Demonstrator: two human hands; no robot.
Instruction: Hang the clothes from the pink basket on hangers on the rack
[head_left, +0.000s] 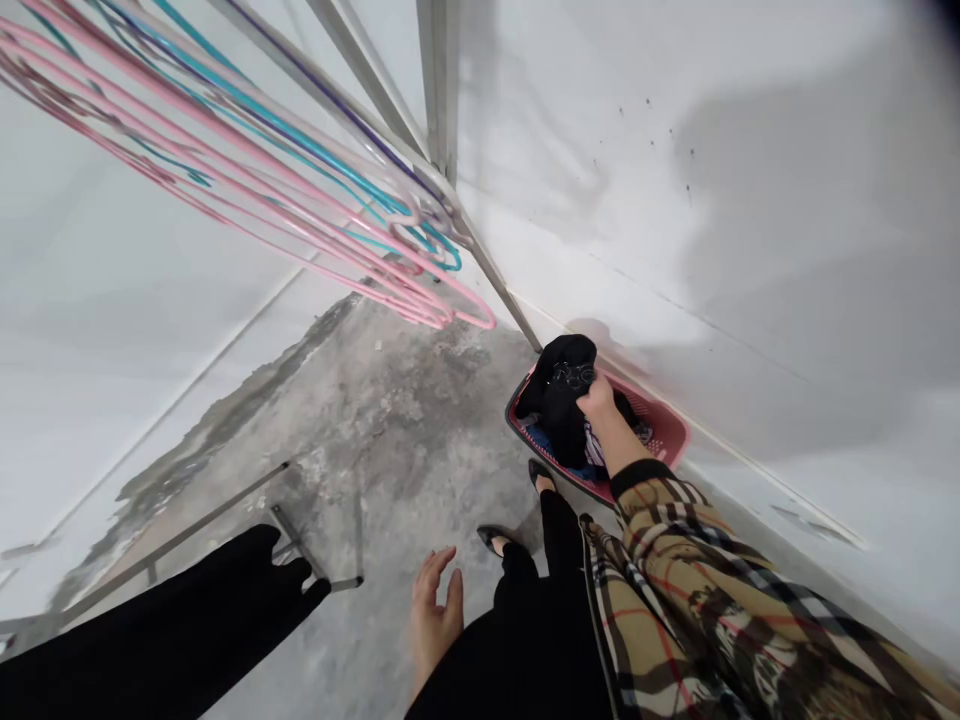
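cloth (559, 395), black and bunched, filled the right hand (598, 400) — its fingers clenched round it — above a red plastic basket (660, 440) on the floor at three o'clock, tight against the white wall (787, 250). the left hand (435, 620) hung at six o'clock, fingers (448, 590) loose, released, holding nothing, just beside the black flats (491, 540). a black garment (150, 640) draped over a metal rack (187, 530) at eight o'clock; pink and teal hangers (300, 195) hung from a rail (499, 285) at eleven. a slackened grip could have dropped the cloth on the dusty concrete floor (390, 430) — or a hanger hook could have snagged it.
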